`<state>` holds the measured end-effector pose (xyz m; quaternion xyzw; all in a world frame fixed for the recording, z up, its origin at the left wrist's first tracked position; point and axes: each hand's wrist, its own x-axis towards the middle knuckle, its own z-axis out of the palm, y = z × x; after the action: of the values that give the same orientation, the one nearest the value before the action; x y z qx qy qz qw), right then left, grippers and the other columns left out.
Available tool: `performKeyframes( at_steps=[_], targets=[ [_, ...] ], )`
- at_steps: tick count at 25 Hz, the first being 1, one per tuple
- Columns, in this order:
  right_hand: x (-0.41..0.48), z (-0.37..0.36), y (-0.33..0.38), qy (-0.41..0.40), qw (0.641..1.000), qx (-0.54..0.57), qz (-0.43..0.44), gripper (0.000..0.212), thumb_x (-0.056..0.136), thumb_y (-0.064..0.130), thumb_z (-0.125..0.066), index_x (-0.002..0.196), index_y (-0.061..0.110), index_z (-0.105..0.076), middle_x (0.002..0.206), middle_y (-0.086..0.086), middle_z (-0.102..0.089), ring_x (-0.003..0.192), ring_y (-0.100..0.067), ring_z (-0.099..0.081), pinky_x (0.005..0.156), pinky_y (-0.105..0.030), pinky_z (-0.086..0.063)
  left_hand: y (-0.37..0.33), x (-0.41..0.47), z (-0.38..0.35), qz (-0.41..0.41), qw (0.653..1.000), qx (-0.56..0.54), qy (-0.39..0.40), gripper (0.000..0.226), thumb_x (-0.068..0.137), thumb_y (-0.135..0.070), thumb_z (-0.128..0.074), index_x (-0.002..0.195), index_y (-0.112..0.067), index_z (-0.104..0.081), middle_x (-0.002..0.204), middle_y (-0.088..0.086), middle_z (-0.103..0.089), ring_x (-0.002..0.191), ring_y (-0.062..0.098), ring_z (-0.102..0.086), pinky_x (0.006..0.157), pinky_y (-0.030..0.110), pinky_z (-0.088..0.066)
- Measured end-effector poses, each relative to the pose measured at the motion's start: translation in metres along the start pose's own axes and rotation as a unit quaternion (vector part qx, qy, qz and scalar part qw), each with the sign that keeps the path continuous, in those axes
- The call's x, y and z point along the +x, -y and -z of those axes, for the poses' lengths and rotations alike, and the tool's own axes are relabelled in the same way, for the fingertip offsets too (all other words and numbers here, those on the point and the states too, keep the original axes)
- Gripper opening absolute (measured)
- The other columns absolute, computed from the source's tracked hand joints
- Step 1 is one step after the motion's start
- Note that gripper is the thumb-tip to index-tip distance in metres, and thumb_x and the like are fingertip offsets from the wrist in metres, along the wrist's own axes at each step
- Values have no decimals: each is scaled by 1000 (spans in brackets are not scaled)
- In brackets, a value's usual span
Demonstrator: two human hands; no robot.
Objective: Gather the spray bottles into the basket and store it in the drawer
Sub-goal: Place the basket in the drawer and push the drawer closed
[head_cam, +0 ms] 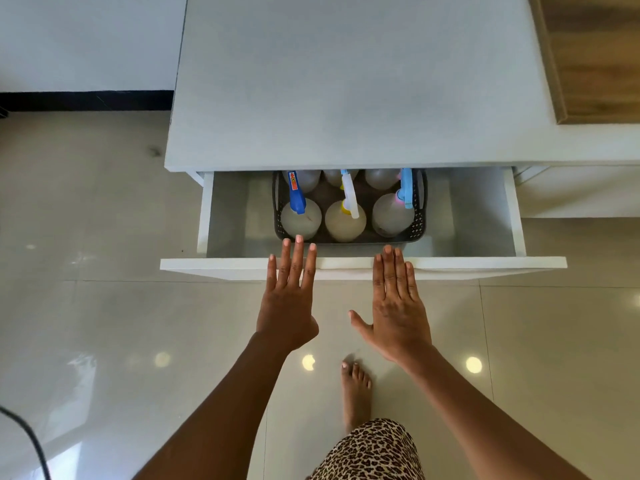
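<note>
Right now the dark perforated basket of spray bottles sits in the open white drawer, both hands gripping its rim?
No. Head view: left hand and right hand are open, gripping nothing; the dark perforated basket does sit in the white drawer.

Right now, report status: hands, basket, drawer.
Left hand and right hand open, fingers straight, over drawer front. Basket of spray bottles inside drawer; drawer open. No obstruction seen.
</note>
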<state>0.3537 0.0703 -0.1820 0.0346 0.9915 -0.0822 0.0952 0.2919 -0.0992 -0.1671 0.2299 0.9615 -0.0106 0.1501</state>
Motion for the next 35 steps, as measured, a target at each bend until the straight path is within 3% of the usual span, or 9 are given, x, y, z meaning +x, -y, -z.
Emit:
performKeyframes(
  at_steps=[7, 15, 18, 20, 23, 26, 29, 32, 35],
  targets=[
    [60, 4, -13, -68, 997, -31, 14, 102, 76, 50, -66, 142, 1, -7, 149, -19, -8, 139, -32, -10, 113, -36, 4, 7, 54, 16, 13, 1000, 11, -19, 104, 70, -18, -47, 130, -14, 37, 140, 13, 38, 131, 35, 33, 108, 45, 21],
    [125, -3, -26, -165, 981, -95, 23, 99, 86, 44, -54, 142, 2, 16, 149, -19, -10, 138, -32, -9, 115, -39, 4, 3, 115, 10, 79, 985, -14, -155, 104, 61, -10, -58, 141, -4, 7, 149, 18, 3, 138, 38, 0, 113, 51, -8],
    [151, -17, -35, -219, 969, -117, 17, 92, 89, 45, -45, 142, 1, 15, 153, -20, 17, 143, -27, 11, 117, -39, 6, 2, 136, -2, 92, 976, -6, -199, 89, 65, -6, -49, 140, 5, -3, 146, 19, -14, 134, 40, -11, 107, 57, -16],
    [162, -25, -42, -247, 960, -125, 31, 81, 92, 47, -36, 145, -1, 1, 154, -19, 20, 144, -29, 12, 118, -41, 1, 1, 144, -13, 88, 979, -16, -184, 74, 69, -6, -38, 137, 10, -14, 142, 24, -31, 131, 44, -21, 103, 60, -20],
    [182, -32, -48, -278, 947, -154, 49, 62, 94, 54, -23, 124, 2, -37, 140, -17, -22, 127, -34, -26, 108, -41, -23, 5, 155, -24, 105, 985, -33, -135, 54, 71, -3, -33, 122, 12, -34, 121, 33, -55, 115, 54, -48, 96, 61, -33],
    [198, -37, -48, -307, 929, -205, -2, 90, 89, 66, -15, 141, -7, -4, 149, -21, 31, 141, -33, 22, 117, -41, 7, 12, 165, -24, 111, 988, -56, -94, 44, 68, -1, -33, 110, 9, -40, 109, 36, -58, 98, 56, -57, 84, 62, -46],
    [202, -44, -46, -345, 909, -234, -11, 104, 84, 72, -18, 138, -6, 25, 141, -22, 45, 135, -34, 36, 114, -42, 17, 20, 166, -20, 91, 990, -42, -97, 42, 65, -1, -31, 106, 6, -40, 112, 27, -38, 91, 55, -60, 78, 59, -50],
    [200, -43, -49, -334, 912, -238, -2, 105, 84, 72, -21, 140, -7, 18, 146, -24, 36, 137, -34, 33, 114, -42, 17, 21, 165, -20, 117, 991, -19, -59, 51, 67, -2, -28, 117, 9, -30, 118, 33, -40, 105, 61, -49, 86, 60, -45],
    [176, -36, -45, -272, 941, -198, 31, 89, 85, 66, -27, 139, -4, -21, 144, -28, -27, 139, -40, -20, 117, -45, 1, 16, 153, -23, 129, 987, 25, -89, 80, 80, -7, -30, 127, 9, 33, 148, 36, -7, 123, 55, 29, 108, 57, -2]
  ],
)
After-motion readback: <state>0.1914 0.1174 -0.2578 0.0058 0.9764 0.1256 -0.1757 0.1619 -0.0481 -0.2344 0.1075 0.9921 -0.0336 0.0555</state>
